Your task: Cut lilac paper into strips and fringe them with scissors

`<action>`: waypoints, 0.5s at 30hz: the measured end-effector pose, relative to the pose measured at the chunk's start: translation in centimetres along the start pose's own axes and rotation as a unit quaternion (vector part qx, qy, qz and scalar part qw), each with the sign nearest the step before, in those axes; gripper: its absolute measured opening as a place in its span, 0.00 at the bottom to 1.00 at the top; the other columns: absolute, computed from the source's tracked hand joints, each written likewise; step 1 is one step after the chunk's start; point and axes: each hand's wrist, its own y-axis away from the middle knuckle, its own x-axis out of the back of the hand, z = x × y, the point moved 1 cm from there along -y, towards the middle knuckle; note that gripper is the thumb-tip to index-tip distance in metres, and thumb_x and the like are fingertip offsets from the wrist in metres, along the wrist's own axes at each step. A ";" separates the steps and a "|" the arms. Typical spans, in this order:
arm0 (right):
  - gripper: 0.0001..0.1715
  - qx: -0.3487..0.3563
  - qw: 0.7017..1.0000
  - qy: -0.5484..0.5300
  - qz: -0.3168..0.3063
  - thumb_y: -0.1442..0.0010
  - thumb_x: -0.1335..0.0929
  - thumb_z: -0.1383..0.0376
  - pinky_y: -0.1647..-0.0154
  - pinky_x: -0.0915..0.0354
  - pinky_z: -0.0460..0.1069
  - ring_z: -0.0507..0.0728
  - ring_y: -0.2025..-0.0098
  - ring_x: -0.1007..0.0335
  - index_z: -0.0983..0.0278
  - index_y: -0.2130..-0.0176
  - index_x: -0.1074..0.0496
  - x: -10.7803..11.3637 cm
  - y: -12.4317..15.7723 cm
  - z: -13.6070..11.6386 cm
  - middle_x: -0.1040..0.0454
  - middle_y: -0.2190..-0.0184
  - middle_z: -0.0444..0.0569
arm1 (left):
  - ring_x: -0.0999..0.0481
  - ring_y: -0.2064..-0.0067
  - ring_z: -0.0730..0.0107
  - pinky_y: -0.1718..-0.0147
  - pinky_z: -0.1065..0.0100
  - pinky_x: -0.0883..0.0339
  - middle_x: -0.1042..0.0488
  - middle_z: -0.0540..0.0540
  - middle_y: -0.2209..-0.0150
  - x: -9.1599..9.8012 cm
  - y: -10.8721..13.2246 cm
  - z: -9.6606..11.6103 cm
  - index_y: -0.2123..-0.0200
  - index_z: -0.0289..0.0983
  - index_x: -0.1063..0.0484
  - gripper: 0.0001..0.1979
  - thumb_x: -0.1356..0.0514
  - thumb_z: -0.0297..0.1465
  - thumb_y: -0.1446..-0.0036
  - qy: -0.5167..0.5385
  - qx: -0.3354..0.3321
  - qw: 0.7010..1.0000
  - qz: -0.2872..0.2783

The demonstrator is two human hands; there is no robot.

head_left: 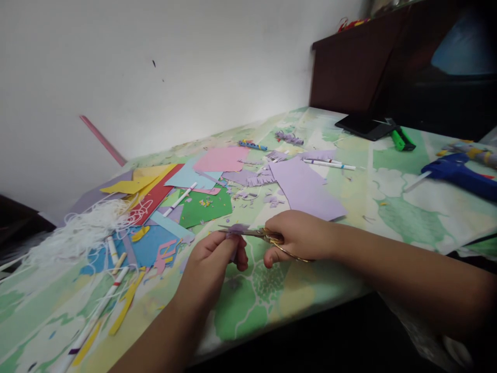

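My right hand (297, 235) grips a pair of scissors (252, 232) by gold-coloured handles, the blades pointing left. Between thumb and fingers, my left hand (215, 254) pinches a small piece of purple paper (237, 228). The blades lie across this paper, right above my left fingertips. Part of the piece is hidden behind my left thumb and fingers. Beyond my hands lies a large sheet of purple paper (306, 189). Purple strips with fringed edges (261, 178) and loose scraps are scattered to its left.
Coloured paper sheets (207, 207) and tangled white string (85, 228) cover the left side. White markers (330, 164) lie beyond the purple sheet. On the right are a blue glue gun (458, 173), a green cutter (403, 140) and a black tablet-like slab (363, 127). The tablecloth's front edge (295, 316) is close.
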 end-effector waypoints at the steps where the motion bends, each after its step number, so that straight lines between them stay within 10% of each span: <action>1: 0.30 0.000 1.000 0.003 -0.001 0.57 0.42 0.42 0.82 0.55 0.43 0.48 0.81 0.48 0.66 0.76 0.35 0.0 0.0 0.0 0.39 0.83 0.44 | 0.36 0.81 0.76 0.78 0.72 0.44 0.35 0.52 0.87 0.0 0.0 0.0 0.83 0.36 0.34 0.11 0.49 0.31 0.53 0.004 -0.001 1.000 -0.001; 15: 0.28 -0.003 1.000 0.020 0.009 0.58 0.40 0.43 0.83 0.56 0.43 0.47 0.82 0.48 0.65 0.79 0.36 0.5 -0.1 0.2 0.39 0.84 0.43 | 0.35 0.81 0.78 0.79 0.74 0.44 0.33 0.54 0.86 0.3 -0.3 -1.4 0.79 0.37 0.33 0.07 0.48 0.29 0.53 0.057 -0.013 0.997 -0.052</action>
